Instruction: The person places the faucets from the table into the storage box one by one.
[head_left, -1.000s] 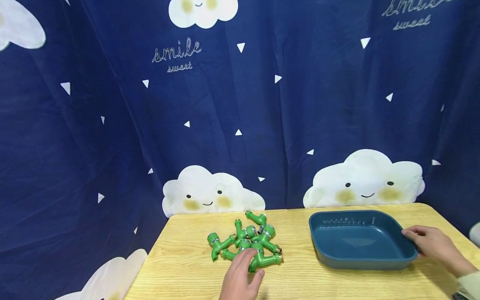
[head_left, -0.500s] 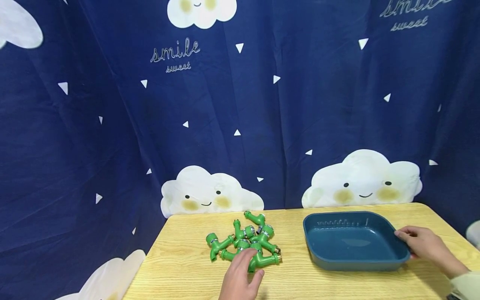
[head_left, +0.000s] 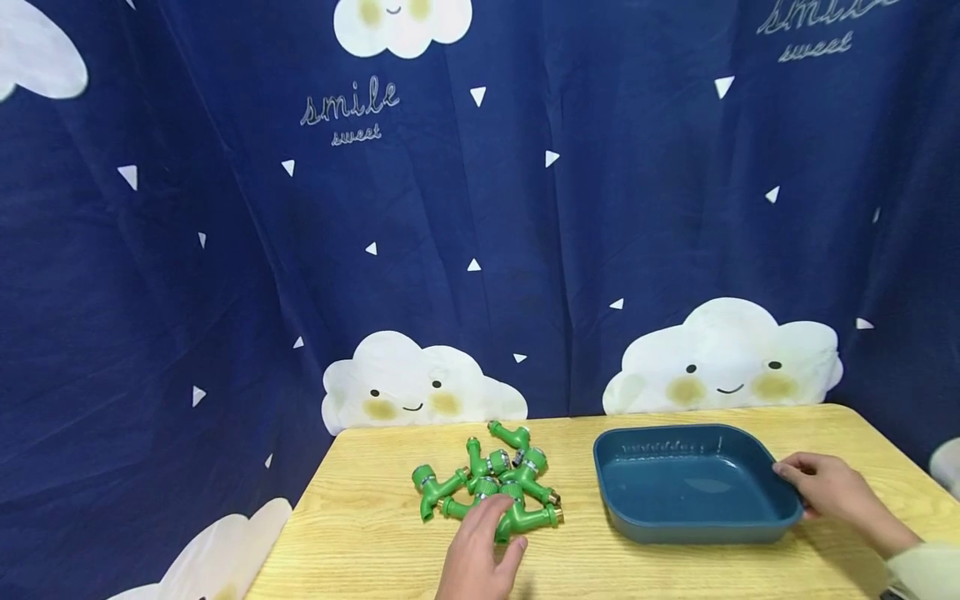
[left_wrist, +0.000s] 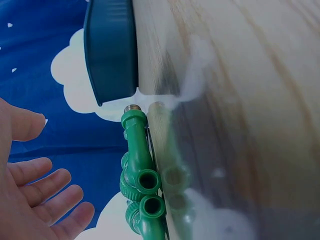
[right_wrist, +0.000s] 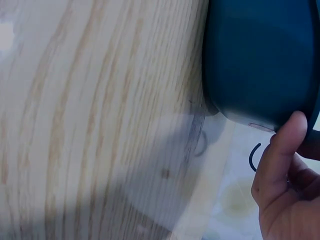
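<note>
Several green plastic taps with brass-coloured threaded ends lie in a loose heap on the wooden table, left of a dark blue basin. My left hand is at the near side of the heap, next to the closest tap. In the left wrist view the fingers of the left hand are spread and relaxed beside two taps, holding nothing. My right hand pinches the basin's right rim. The right wrist view shows the thumb of the right hand against the outer wall of the basin; its fingers are partly hidden behind the rim.
The light wooden table ends at the back against a dark blue curtain printed with white clouds. One tap lies farthest back, another at the heap's left.
The basin has slid left across the table towards the taps, with my right hand gripping its rim and moving along. My left hand and the taps stay practically where they were.
</note>
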